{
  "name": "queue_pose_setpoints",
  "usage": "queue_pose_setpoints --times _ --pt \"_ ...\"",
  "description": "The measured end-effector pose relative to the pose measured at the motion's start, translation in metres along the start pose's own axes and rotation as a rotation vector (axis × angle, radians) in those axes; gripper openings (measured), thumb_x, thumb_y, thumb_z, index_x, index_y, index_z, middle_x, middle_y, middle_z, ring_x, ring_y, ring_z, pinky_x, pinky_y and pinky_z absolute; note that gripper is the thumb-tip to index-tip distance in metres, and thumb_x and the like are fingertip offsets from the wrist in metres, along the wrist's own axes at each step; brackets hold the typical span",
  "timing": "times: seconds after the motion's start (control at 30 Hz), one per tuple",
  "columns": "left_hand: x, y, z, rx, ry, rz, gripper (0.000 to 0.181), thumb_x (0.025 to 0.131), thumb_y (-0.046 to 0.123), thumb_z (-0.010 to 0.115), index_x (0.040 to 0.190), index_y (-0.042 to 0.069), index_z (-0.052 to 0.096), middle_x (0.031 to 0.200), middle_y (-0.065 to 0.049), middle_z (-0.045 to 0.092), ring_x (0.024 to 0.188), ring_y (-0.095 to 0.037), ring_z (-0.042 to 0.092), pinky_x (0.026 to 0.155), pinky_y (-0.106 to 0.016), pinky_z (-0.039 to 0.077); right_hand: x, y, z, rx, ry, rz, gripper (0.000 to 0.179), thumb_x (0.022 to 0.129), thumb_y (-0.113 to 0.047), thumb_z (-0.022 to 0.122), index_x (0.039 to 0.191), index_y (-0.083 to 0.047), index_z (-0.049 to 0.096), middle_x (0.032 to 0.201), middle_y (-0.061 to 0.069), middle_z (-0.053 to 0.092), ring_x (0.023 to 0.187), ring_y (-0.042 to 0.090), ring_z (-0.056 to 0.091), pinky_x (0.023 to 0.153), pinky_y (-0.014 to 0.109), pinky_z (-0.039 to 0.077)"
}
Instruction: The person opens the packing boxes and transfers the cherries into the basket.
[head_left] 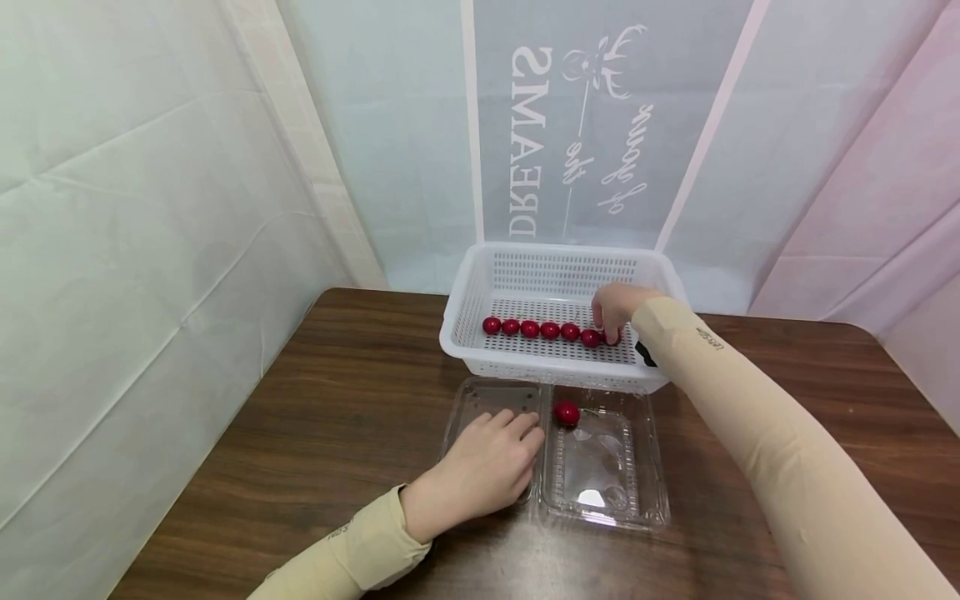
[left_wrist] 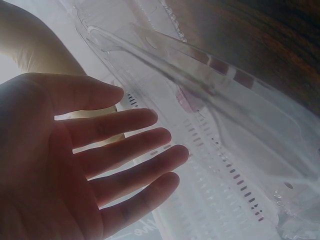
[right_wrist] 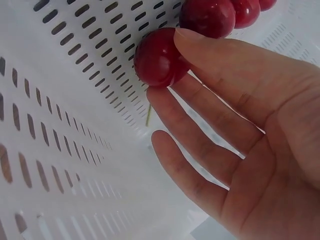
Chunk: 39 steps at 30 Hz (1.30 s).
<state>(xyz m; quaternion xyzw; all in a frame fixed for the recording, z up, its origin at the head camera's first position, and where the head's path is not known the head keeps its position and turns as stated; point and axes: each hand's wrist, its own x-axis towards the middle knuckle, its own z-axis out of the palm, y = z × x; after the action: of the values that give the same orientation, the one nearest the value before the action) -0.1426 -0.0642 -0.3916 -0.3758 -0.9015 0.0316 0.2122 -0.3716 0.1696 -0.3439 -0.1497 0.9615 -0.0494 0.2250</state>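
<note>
My right hand point(head_left: 621, 307) reaches into a white perforated plastic basket point(head_left: 555, 372). Thumb and fingers pinch a glossy dark red cherry point(right_wrist: 156, 59) low over the basket's floor, at the right end of a row of several cherries point(head_left: 530, 329). A thin green stem point(right_wrist: 148, 115) shows under that cherry in the right wrist view. My left hand point(head_left: 487, 462), fingers extended and spread, lies over the left half of an open clear plastic clamshell box point(head_left: 596, 467); whether it touches the plastic I cannot tell. One more cherry point(head_left: 566, 413) sits in the box's right half, near its far left corner.
Both containers stand on a dark wooden table point(head_left: 337, 400), the basket directly behind the clamshell. White cloth point(head_left: 150, 208) hangs at the left, and a pale printed curtain point(head_left: 420, 125) hangs behind the basket.
</note>
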Motion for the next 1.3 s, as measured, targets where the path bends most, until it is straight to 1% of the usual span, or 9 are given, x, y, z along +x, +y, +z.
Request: queue_pose_setpoints --times 0.17,0.33,0.43,0.6,0.9,1.03,1.17,1.3 --pt "0.000 0.001 -0.002 -0.003 -0.001 0.004 0.021 0.085 0.024 0.058 0.102 0.014 0.067 0.111 -0.001 0.065 0.089 -0.017 0.062 0.061 -0.029 0.047 -0.005 -0.002 -0.005 -0.029 0.011 -0.028 0.030 0.072 -0.004 0.074 0.100 -0.004 0.066 0.097 0.011 0.065 0.091 0.026 0.060 0.080 0.040 0.049" --pt "0.000 0.002 -0.002 -0.002 -0.006 0.011 0.022 0.085 0.024 0.058 0.103 0.014 0.066 0.112 -0.001 0.065 0.089 -0.017 0.061 0.061 -0.029 0.047 -0.009 -0.006 -0.014 -0.085 0.037 -0.049 0.018 0.080 -0.016 0.069 0.093 -0.005 0.067 0.094 0.013 0.068 0.083 0.024 0.063 0.076 0.038 0.051" --pt "0.000 0.003 -0.002 -0.003 -0.010 0.013 0.022 0.085 0.024 0.058 0.103 0.014 0.066 0.113 -0.001 0.065 0.090 -0.017 0.062 0.061 -0.029 0.047 -0.014 -0.010 -0.020 -0.107 0.052 -0.067 0.019 0.083 -0.020 0.066 0.092 -0.004 0.066 0.091 0.012 0.068 0.080 0.022 0.062 0.072 0.035 0.050" --pt "0.001 0.003 -0.002 -0.003 -0.020 0.013 0.024 0.086 0.024 0.057 0.105 0.014 0.066 0.115 -0.001 0.065 0.091 -0.017 0.062 0.062 -0.029 0.048 -0.025 -0.017 -0.030 -0.137 0.096 -0.104 0.019 0.083 -0.020 0.066 0.090 -0.002 0.066 0.086 0.009 0.066 0.076 0.020 0.059 0.068 0.032 0.048" --pt "0.001 0.005 -0.004 -0.013 -0.034 0.006 0.024 0.086 0.024 0.057 0.105 0.013 0.065 0.114 -0.002 0.065 0.091 -0.018 0.062 0.066 -0.031 0.049 -0.044 -0.027 -0.034 -0.177 0.177 -0.169 0.017 0.084 -0.020 0.065 0.088 -0.004 0.066 0.085 0.008 0.065 0.074 0.020 0.057 0.070 0.034 0.048" --pt "0.001 0.005 -0.004 -0.011 -0.030 0.008 0.024 0.086 0.025 0.058 0.106 0.013 0.066 0.114 -0.002 0.065 0.091 -0.018 0.062 0.065 -0.030 0.049 -0.055 -0.029 -0.034 -0.194 0.225 -0.206 0.013 0.084 -0.019 0.063 0.083 -0.006 0.065 0.080 0.006 0.064 0.071 0.019 0.057 0.068 0.034 0.047" --pt "0.001 0.006 -0.005 -0.008 -0.026 0.007 0.025 0.086 0.025 0.058 0.106 0.013 0.066 0.114 -0.002 0.065 0.092 -0.018 0.062 0.064 -0.030 0.049 -0.065 -0.030 -0.034 -0.211 0.304 -0.246 0.011 0.084 -0.018 0.063 0.079 -0.008 0.064 0.076 0.004 0.064 0.069 0.019 0.056 0.067 0.035 0.047" --pt "0.002 0.006 -0.005 -0.009 -0.022 0.008 0.025 0.085 0.025 0.058 0.106 0.013 0.066 0.114 -0.002 0.065 0.092 -0.018 0.062 0.063 -0.029 0.048 -0.075 -0.030 -0.032 -0.219 0.380 -0.273 0.011 0.083 -0.019 0.063 0.079 -0.010 0.064 0.076 0.003 0.065 0.070 0.019 0.059 0.068 0.037 0.049"
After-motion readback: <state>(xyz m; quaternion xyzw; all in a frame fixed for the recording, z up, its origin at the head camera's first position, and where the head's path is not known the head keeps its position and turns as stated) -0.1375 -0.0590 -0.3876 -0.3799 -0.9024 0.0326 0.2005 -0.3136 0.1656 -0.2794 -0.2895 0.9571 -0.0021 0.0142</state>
